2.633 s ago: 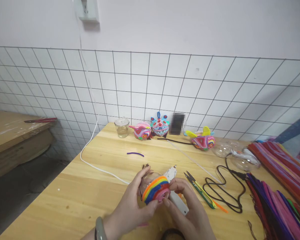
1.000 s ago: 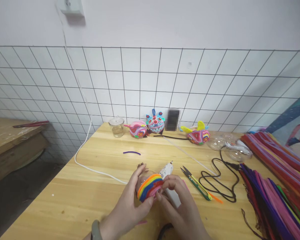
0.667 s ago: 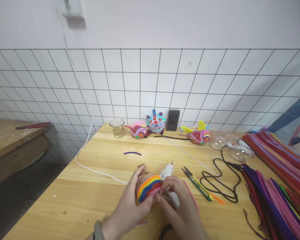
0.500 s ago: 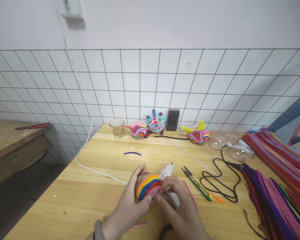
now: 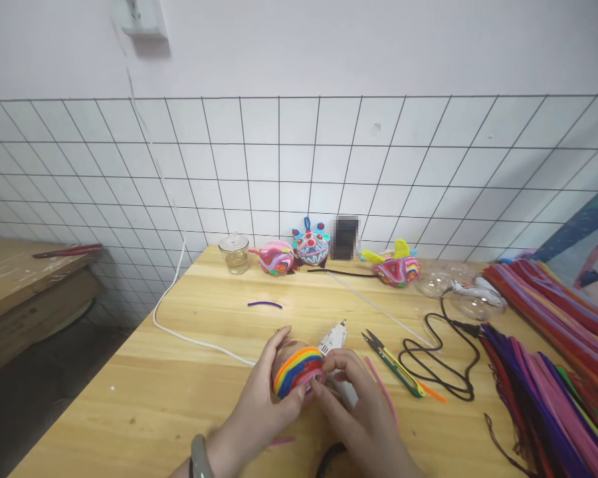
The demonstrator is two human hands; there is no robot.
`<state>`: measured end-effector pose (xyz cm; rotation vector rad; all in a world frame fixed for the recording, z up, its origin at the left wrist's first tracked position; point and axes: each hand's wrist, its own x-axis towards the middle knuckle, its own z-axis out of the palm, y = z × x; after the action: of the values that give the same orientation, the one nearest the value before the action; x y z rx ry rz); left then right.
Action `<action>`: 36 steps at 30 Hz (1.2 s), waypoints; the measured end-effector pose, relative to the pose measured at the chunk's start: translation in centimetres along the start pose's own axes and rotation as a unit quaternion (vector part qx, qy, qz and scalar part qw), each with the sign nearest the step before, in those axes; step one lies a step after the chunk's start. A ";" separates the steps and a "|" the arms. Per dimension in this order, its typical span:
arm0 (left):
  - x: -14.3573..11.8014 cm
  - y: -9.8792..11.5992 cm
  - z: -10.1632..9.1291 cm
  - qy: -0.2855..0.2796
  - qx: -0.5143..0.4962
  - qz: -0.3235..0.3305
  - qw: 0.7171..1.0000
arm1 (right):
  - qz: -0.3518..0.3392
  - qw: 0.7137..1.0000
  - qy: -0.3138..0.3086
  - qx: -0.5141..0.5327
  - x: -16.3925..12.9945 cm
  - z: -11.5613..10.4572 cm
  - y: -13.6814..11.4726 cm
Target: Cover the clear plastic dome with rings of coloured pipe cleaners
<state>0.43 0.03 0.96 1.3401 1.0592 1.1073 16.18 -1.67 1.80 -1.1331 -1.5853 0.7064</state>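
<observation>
Left hand (image 5: 259, 415): cupped around a clear ball (image 5: 297, 369) banded with rainbow pipe cleaners, held just above the tabletop (image 5: 179, 392).
Right hand (image 5: 363, 418): fingertips pinched on the ball's pink outer band.
Nearby: white glue gun (image 5: 336, 358) just behind the ball; snips (image 5: 391, 364) to the right; pipe cleaner bundles (image 5: 553, 372) far right.
Doing it well: likely keep the ball steady, press each coil snug against its neighbour.

Ball (image 5: 298, 371) is held between both hands above table (image 5: 179, 392); glue gun (image 5: 336, 358) behind it, snips (image 5: 391, 364) to its right.
</observation>
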 end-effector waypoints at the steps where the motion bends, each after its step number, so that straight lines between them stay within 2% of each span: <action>1: 0.0 0.1 0.0 0.000 -0.001 -0.002 1.000 | -0.001 1.000 0.002 0.000 0.0 0.0 0.0; 13: -0.1 0.4 0.1 -0.003 0.000 -0.007 1.000 | -0.002 1.000 -0.007 -0.014 0.0 0.0 0.2; 23: -0.2 0.0 -0.8 -0.055 -0.046 -0.015 0.997 | 0.035 0.999 -0.011 -0.034 0.0 -0.2 0.5; 27: 0.2 0.3 -1.0 -0.076 -0.074 -0.019 0.994 | 0.067 0.997 -0.025 -0.008 0.4 -0.5 0.2; 32: 0.4 0.8 -1.2 -0.062 -0.047 -0.018 0.997 | 0.131 0.990 -0.005 0.049 0.4 -0.4 0.3; 36: 0.1 0.8 -1.5 -0.051 -0.027 -0.008 0.998 | 0.149 0.987 -0.011 0.062 0.3 -0.4 0.3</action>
<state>-1.00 0.38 1.81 1.3290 0.9590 1.0372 16.64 -1.33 1.71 -1.2867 -1.3835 1.0030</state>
